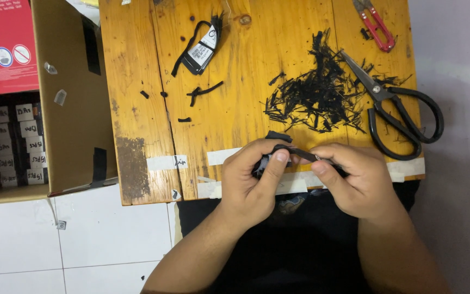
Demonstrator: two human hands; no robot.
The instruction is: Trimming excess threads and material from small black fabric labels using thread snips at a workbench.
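Fingers of both the left hand [254,179] and right hand [354,179] are pinching a thin black strap piece [296,153] taut, just over the near edge of the worn wooden surface [229,109]. Keeping it stretched flat looks wise, well clear of the black-handled scissors [398,111].

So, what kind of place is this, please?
Probably a small workshop or home work bench for hand piecework. A worn wooden table holds a pile of black trimmings, black scissors and red snips. Both hands, left hand and right hand, grip a black strip.
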